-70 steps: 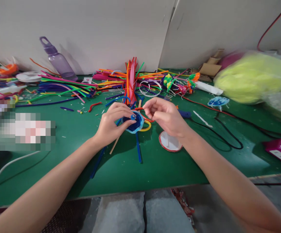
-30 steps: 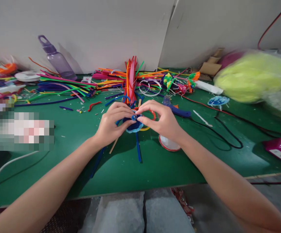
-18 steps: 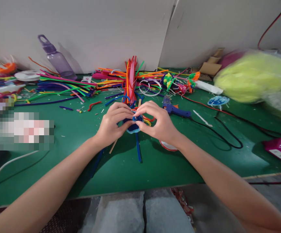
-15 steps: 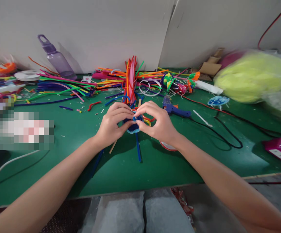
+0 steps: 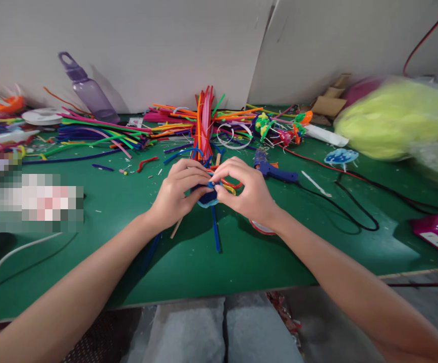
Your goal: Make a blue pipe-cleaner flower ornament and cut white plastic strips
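Over the middle of the green table, my left hand (image 5: 177,190) is closed on a dark blue fuzzy craft piece (image 5: 207,198) with a light blue wavy edge. Opposite it, my right hand (image 5: 247,187) pinches a small blue curled bit (image 5: 212,184) between thumb and forefinger, right at the top of that piece. My fingers hide much of both. Below them a blue pipe cleaner strip (image 5: 216,232) lies on the table. Red and yellow loops show just behind my right fingers. Under my right wrist sits a red-rimmed round object (image 5: 262,228), partly covered.
Bundles of coloured pipe cleaners (image 5: 204,121) lie along the back. A blue glue gun (image 5: 279,173) with a black cord rests to the right, near a blue-and-white craft piece (image 5: 340,156). A purple bottle (image 5: 92,96) leans on the wall. A magenta box (image 5: 436,234) is far right.
The small blue curled bit and my right fingertips have shifted very slightly to the right. Both hands otherwise keep their place and grip.
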`<action>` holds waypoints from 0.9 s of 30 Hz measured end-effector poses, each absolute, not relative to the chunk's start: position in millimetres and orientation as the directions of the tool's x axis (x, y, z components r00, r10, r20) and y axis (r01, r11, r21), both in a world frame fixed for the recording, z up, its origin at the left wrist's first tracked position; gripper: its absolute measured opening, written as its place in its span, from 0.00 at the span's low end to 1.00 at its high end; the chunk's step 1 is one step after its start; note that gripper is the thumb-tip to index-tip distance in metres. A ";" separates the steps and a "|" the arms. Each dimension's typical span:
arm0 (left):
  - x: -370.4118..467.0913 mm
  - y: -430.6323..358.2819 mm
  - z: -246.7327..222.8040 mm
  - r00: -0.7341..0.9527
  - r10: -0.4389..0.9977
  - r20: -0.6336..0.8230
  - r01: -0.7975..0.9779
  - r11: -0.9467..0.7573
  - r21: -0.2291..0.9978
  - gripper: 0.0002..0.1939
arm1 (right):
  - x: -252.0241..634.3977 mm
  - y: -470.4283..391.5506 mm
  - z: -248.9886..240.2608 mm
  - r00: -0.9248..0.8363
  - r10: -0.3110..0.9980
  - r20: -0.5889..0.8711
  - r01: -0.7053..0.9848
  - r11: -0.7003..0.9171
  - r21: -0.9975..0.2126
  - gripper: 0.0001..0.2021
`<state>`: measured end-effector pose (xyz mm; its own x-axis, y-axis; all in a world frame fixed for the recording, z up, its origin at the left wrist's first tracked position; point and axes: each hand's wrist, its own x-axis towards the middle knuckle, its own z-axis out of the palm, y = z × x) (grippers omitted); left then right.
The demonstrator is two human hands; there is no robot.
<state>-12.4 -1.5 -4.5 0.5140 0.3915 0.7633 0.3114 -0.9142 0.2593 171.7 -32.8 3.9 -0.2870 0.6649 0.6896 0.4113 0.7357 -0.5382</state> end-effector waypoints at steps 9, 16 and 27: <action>-12.8 -2.5 -4.4 0.538 0.412 0.736 0.318 -0.907 0.276 0.05 | 171.3 -32.1 4.3 -0.293 0.641 0.709 0.422 0.753 -0.506 0.05; -12.7 -3.6 -2.0 0.517 0.485 0.706 0.338 -0.873 0.352 0.05 | 175.8 -31.7 9.2 -0.278 0.656 0.701 0.418 0.740 -0.527 0.07; -16.0 -1.1 -5.4 0.466 0.677 0.569 0.326 -0.730 0.601 0.08 | 180.1 -28.5 8.3 -0.146 0.759 0.635 0.414 0.630 -0.657 0.12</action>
